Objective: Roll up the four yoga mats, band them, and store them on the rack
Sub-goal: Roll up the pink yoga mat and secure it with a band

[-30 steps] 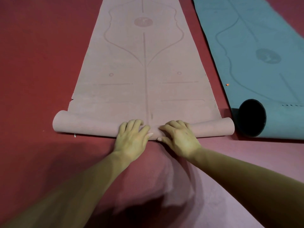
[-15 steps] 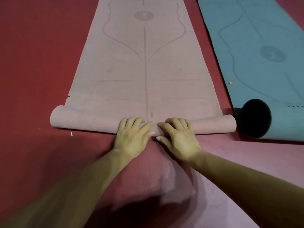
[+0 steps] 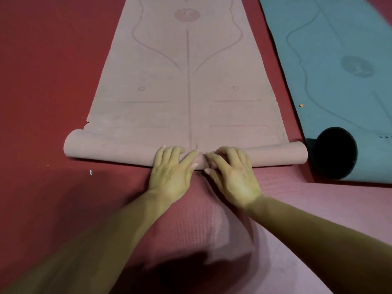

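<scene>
- Dusty-pink rubbery yoga mat (image 3: 186, 92) w/ printed alignment lines lies flat on the dark red floor (image 3: 42, 81), running away from the person. Its near end is wound into a thin roll (image 3: 110, 147) lying crosswise.
- Left hand (image 3: 171, 172) & right hand (image 3: 231, 175) sit side by side at the roll's middle, thumbs nearly touching. Fingers are spread over the roll's top, pressing down, not closed round it.
- Handling, my guess: soft, bendy, light, grippy surface. Roll prob. springs open if let go, so it needs pressure throughout.
- W/ both hands at centre the ends are unsupported & may go loose or telescope. Hands set wider apart would steer it better.
- Small torn notch (image 3: 87, 122) in the mat's left edge, just beyond the roll; go easy there.
- Room: long flat stretch of mat ahead, nothing on it. Left side is open floor.
- Roll's right end is near the rolled end (image 3: 373, 162) of a teal yoga mat (image 3: 339, 49). Any drift right could bump it.
- Forearms reach over a ribbed maroon mat (image 3: 191, 230).
- No bands or rack in view.
</scene>
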### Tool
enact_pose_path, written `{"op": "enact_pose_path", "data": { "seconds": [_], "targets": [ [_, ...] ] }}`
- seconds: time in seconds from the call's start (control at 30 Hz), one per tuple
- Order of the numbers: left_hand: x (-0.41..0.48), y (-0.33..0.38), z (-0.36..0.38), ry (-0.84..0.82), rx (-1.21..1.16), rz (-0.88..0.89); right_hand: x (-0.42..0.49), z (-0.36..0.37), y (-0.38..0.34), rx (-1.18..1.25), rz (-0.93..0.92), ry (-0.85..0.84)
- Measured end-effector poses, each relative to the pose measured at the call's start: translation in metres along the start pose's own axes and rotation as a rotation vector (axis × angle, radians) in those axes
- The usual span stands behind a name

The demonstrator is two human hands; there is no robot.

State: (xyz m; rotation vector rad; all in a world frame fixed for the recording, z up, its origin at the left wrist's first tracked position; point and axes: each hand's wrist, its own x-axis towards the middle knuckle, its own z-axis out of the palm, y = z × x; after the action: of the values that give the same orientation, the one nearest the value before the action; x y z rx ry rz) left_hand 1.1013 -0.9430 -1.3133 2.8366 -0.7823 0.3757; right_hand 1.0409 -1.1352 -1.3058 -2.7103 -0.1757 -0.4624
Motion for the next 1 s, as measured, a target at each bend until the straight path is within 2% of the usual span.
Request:
{"op": "enact_pose_path", "data": {
  "seconds": [0.2,0.3,0.4,0.7,0.83,1.0],
  "targets": [
    [0.007,0.004,-0.005,-0.061,0.01,-0.032,0.002,0.011,-0.004,0.054,0.093,0.003],
    [0.004,0.004,-0.004,-0.024,0.004,-0.054,0.007,0.015,-0.002,0.1,0.141,0.013],
    [0.002,0.003,-0.001,-0.005,-0.02,-0.062,0.011,0.016,0.0,0.115,0.142,-0.004],
    [0.019,0.004,0.001,-0.104,0.021,-0.116,0.014,0.016,-0.007,0.049,0.163,0.034],
    [0.015,0.009,-0.001,-0.079,-0.047,-0.199,0.018,0.019,-0.004,0.108,0.246,0.005],
    [0.014,0.006,0.001,-0.071,-0.075,-0.173,0.023,0.021,0.002,0.123,0.247,-0.003]
  ]
}}
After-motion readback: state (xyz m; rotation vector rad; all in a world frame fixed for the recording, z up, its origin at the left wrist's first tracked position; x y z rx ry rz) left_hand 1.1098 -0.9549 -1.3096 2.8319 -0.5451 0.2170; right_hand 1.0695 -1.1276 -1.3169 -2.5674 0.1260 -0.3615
